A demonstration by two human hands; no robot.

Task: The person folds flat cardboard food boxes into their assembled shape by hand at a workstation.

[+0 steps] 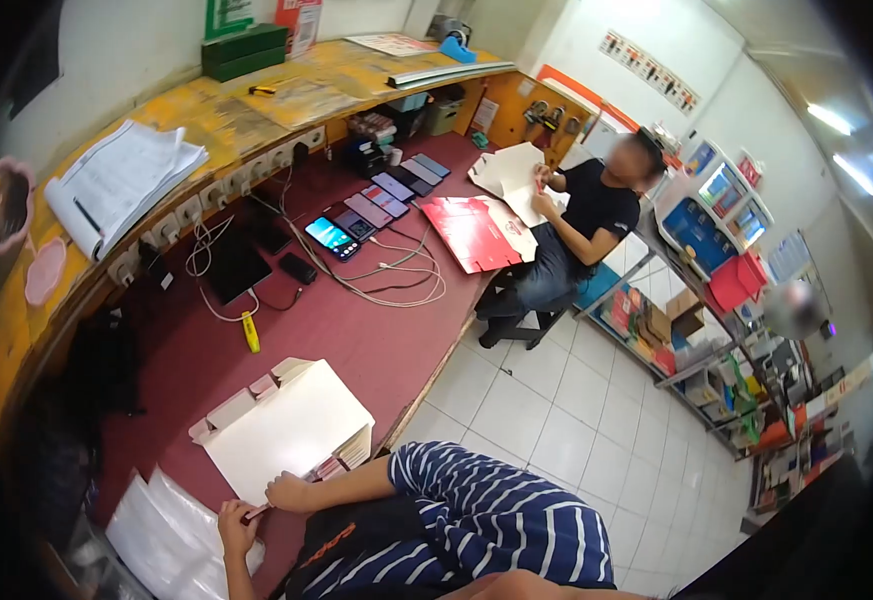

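My left hand point(235, 526) pinched small red piece, fingers closed, at near edge of desk point(376, 340). My right hand point(289, 492) lay closed on near edge of white cardboard box point(281, 425). Box flat, matte, stiff, folded tabs on far-left side; long axis ran away and right from hands; right hand nearer. Glossy plastic sleeves point(161, 535) lay left. Farther along desk: row of phones point(381, 205), tangled cables point(396, 275). Co-worker point(581, 235) folded red-white card at far end.

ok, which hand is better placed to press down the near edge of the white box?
Right, probably. The right hand rests on the near edge of the white box. The left hand sits off the box and seems busy pinching a small red item.
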